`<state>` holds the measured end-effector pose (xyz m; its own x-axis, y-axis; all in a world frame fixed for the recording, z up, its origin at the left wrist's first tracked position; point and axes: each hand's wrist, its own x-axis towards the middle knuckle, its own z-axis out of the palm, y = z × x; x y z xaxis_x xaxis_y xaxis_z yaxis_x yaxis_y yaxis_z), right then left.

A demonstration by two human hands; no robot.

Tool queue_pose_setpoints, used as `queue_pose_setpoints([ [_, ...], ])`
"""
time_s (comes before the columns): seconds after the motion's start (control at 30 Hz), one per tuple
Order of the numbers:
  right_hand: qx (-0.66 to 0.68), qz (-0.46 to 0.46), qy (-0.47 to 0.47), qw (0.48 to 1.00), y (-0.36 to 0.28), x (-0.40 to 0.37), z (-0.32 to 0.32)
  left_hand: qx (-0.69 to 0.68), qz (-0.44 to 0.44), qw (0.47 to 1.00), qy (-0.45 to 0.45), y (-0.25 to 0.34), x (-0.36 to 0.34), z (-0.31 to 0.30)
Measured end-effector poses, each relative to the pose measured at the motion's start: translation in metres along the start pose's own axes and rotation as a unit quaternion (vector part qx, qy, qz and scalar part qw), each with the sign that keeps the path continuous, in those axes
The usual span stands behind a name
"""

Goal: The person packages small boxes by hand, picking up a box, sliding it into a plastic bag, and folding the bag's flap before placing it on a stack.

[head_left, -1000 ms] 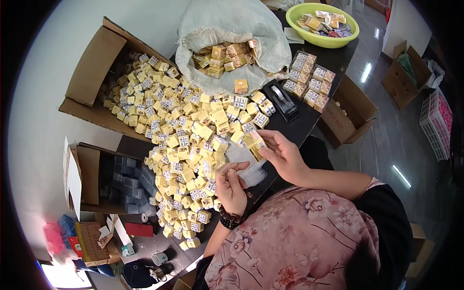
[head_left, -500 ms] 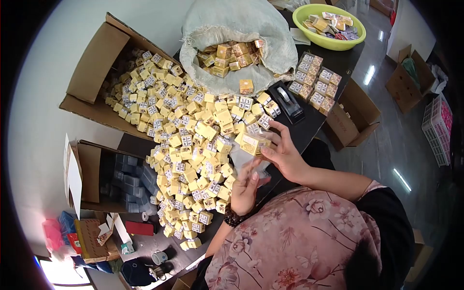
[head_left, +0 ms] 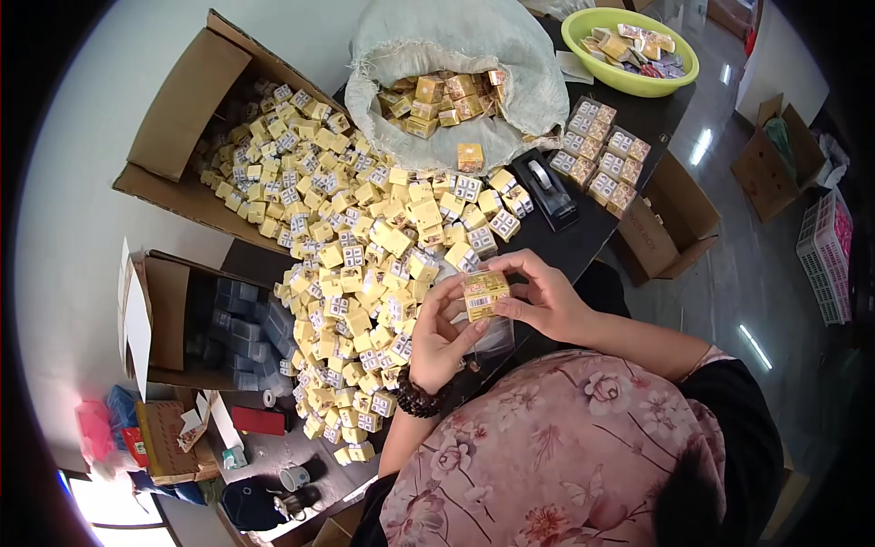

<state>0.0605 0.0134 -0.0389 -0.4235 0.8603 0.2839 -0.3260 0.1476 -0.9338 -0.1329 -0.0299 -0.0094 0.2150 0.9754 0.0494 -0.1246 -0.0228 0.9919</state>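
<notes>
A block of boxes (head_left: 485, 294) is gripped between left hand (head_left: 436, 335) and right hand (head_left: 547, 299); few packs (head_left: 602, 159) are stacked, a large pile (head_left: 365, 237) lies unsorted.

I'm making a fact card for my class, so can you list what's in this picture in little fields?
left hand: grip shut on small yellow box; bead bracelet on wrist
right hand: grip shut on the same box
beside the hands: pile of yellow boxes on dark table
behind the pile: white sack holding more boxes, tape dispenser, green bowl
far left: open cardboard box
</notes>
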Motion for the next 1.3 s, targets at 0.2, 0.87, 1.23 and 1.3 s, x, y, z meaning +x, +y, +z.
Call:
queue_pose_setpoints([
  [0.2,-0.053,0.025,-0.054,0.997,0.004,-0.009,-0.004,0.100,0.020,0.990,-0.098,0.004,0.006,-0.005],
  [0.87,0.099,0.128,-0.046,0.986,-0.014,0.011,-0.027,0.195,0.062,0.979,-0.014,0.001,0.003,0.021],
  [1.23,-0.228,0.022,0.154,0.961,0.025,0.001,-0.086,0.102,-0.067,0.991,-0.046,-0.037,0.048,0.024],
  [1.3,-0.314,0.054,0.299,0.899,0.054,0.017,-0.120,0.238,-0.029,0.966,-0.098,-0.064,0.079,0.021],
])
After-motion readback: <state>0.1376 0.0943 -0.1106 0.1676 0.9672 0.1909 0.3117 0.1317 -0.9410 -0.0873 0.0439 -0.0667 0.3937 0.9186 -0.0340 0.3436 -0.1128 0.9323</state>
